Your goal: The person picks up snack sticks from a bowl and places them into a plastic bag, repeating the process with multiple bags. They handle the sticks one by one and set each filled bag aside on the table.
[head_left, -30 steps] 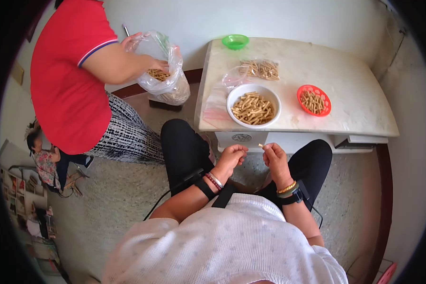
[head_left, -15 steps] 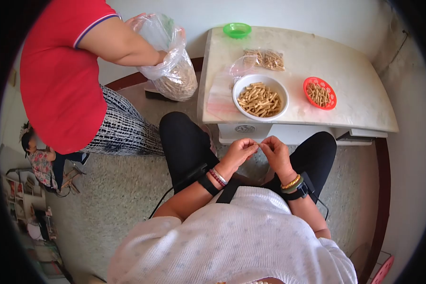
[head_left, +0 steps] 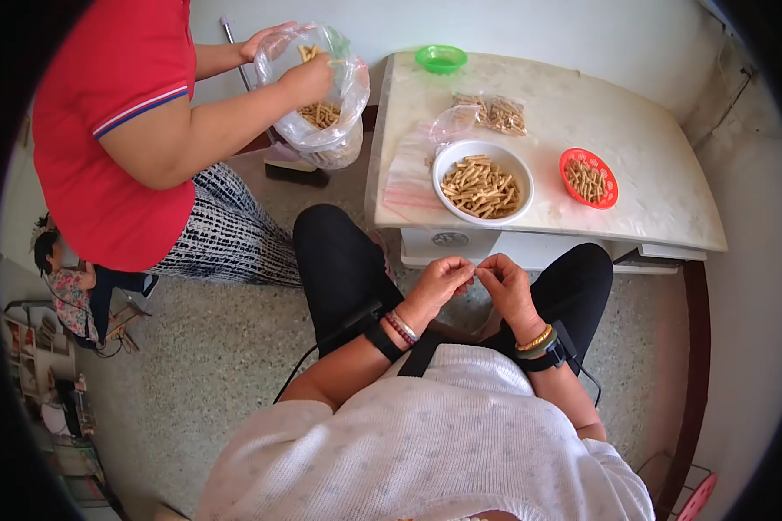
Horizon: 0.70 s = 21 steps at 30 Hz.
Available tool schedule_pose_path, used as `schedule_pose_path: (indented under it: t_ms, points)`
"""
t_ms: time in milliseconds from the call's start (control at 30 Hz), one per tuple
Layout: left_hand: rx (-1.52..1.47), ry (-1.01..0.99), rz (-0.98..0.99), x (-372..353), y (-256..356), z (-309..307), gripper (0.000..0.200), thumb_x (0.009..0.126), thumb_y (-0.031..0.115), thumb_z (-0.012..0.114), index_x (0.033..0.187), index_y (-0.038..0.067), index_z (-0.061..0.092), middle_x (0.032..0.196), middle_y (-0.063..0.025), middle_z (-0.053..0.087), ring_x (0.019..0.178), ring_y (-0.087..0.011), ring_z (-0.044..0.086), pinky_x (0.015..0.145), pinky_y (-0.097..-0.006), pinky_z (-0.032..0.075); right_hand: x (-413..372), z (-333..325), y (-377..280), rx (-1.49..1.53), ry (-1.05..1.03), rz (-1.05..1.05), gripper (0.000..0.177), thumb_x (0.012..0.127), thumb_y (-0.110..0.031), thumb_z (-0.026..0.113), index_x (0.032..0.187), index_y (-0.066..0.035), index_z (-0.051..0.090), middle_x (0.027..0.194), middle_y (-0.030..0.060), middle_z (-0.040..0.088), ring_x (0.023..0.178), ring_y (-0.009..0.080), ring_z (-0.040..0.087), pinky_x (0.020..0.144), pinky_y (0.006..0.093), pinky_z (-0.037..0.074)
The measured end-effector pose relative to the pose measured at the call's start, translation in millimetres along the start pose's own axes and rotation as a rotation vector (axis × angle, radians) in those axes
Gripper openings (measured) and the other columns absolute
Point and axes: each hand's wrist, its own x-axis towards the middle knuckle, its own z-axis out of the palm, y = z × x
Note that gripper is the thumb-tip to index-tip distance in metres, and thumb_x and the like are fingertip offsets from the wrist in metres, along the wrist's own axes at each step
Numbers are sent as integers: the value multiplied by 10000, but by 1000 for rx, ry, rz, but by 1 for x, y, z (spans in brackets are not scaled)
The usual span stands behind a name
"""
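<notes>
My left hand [head_left: 444, 283] and my right hand [head_left: 506, 288] meet above my lap, in front of the table edge. Thumb and fingers of each are pinched together, the tips nearly touching. Whatever lies between them is too small to make out. Just beyond my hands, a white bowl [head_left: 440, 205] on the table holds a heap of short tan sticks [head_left: 480, 186]. To its right a red plastic basket [head_left: 609, 190] contains a smaller amount of similar sticks. Behind the white bowl lies a clear bag of sticks [head_left: 504, 114].
A green bowl [head_left: 441, 58] stands at the table's [head_left: 652, 165] back left. Flat plastic bags [head_left: 411, 176] lie left of the white bowl. At left, a person in a red shirt [head_left: 113, 165] holds a large clear bag [head_left: 339, 143] of sticks. Another person [head_left: 74, 291] sits farther back.
The co-worker's hand has come up out of the large bag, now with sticks in it, and the bag's mouth is tilted toward me. My own hands have barely moved.
</notes>
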Motion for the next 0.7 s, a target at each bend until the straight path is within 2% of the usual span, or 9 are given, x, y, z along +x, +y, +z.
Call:
schedule_pose_path:
  t_ms: [667, 700]
  points:
    - [-14, -21, -63, -2, 5, 5, 179, 948, 252, 599, 907, 84, 646, 749, 29, 603, 655, -50, 531, 603, -185, 424, -4, -3, -1, 41, 8, 6, 116, 874, -84, 652, 907, 13, 598, 736, 31, 637, 681, 67, 572, 601, 233, 470]
    - [-20, -25, -63, -2, 5, 4, 179, 948, 252, 600, 906, 84, 647, 747, 29, 602, 654, -51, 530, 602, -185, 423, -4, -4, -2, 35, -4, 11, 97, 891, -77, 634, 916, 9, 594, 754, 8, 619, 692, 49, 553, 605, 207, 452]
